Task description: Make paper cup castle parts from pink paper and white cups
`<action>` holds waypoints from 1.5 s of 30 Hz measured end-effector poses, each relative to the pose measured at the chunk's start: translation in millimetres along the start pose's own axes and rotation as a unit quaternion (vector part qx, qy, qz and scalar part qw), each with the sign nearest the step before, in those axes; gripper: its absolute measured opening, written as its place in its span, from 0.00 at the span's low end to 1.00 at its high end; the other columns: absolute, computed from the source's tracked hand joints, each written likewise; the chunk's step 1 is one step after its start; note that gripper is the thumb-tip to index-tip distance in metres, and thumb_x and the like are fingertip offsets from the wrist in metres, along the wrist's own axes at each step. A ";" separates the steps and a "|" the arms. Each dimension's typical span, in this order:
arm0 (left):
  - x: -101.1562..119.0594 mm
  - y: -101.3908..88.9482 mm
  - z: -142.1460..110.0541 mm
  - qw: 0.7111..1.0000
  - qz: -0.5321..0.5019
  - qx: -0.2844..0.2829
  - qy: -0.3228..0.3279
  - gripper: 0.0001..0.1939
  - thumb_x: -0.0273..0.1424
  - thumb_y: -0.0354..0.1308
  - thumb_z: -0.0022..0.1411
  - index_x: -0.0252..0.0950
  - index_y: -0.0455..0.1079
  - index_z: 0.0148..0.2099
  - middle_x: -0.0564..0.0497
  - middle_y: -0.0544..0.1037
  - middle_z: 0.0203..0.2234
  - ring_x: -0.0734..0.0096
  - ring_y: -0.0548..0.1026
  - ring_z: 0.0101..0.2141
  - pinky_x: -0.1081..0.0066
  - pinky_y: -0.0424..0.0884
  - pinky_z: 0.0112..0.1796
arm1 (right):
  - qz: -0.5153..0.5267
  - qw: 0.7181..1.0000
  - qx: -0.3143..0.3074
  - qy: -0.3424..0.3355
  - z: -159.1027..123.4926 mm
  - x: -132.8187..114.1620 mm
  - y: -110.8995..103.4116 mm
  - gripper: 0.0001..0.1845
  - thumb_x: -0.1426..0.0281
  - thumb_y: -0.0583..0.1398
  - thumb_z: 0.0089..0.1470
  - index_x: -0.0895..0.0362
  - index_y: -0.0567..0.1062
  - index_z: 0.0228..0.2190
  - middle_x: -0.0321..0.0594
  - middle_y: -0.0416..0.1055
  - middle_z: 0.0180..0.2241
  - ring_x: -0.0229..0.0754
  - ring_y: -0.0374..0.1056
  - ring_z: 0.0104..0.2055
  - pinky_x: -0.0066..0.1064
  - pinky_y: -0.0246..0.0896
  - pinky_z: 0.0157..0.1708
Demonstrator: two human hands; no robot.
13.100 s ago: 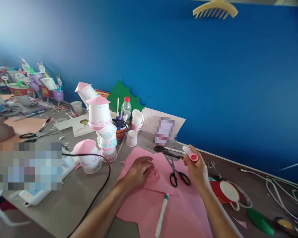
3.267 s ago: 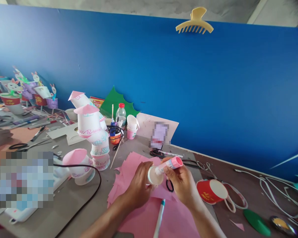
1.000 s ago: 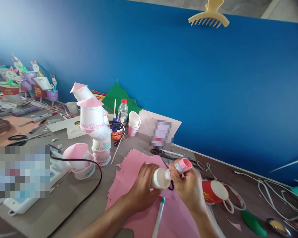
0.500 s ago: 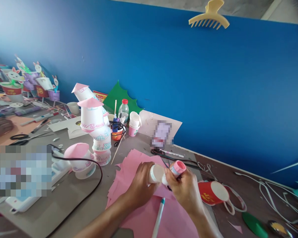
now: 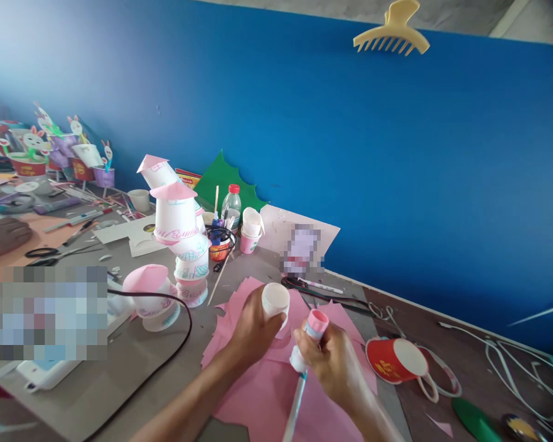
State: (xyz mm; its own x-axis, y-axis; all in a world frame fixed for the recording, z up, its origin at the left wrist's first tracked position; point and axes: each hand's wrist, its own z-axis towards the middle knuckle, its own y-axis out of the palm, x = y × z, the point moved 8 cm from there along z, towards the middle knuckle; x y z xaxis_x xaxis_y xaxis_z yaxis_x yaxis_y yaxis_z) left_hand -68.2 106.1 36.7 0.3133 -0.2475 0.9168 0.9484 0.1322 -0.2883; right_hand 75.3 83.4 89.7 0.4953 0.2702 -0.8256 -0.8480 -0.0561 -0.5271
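My left hand [image 5: 249, 331] is closed around a white paper cup [image 5: 276, 297], whose pale round end faces up toward me. In my right hand [image 5: 335, 353] is a glue stick [image 5: 316, 321] with a pink base. It is tilted, the pink end up and the white end down, and the fingers hide part of its barrel. A small gap separates cup and glue stick. Both hands are over stacked pink paper [image 5: 251, 393]. Below the glue stick's white end lies a white marker [image 5: 295, 405] with a teal tip.
Decorated paper-cup towers [image 5: 175, 215] with pink cone tops stand left of my hands. A black cable [image 5: 187, 331] curves across the table. To the right lie a red paper cup [image 5: 389, 362] and white cords [image 5: 511, 362]. Another person's hand [image 5: 4, 238] rests at far left.
My hands have moved apart, so the glue stick is away from the cup. The cup has tipped more upright, and the glue stick has come lower and a little left.
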 end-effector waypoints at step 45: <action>17.9 17.1 -20.0 0.957 0.218 -0.022 0.192 0.31 0.26 0.53 0.57 0.33 0.46 0.61 0.36 0.66 0.53 0.51 0.63 0.54 0.39 0.47 0.57 | 0.032 0.989 0.128 -0.068 -4.3 -21.5 -22.0 0.15 0.58 0.57 0.55 0.57 0.73 0.32 0.39 0.73 0.26 0.38 0.65 0.23 0.26 0.62 0.21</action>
State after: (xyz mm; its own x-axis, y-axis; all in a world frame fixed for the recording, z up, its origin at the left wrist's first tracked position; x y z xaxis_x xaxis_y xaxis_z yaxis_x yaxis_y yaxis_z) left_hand -45.3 84.7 42.6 0.6661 -0.5132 0.5413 0.7225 0.2634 -0.6393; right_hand 84.2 74.7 118.2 0.4233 0.4018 -0.8120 -0.9056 0.1624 -0.3918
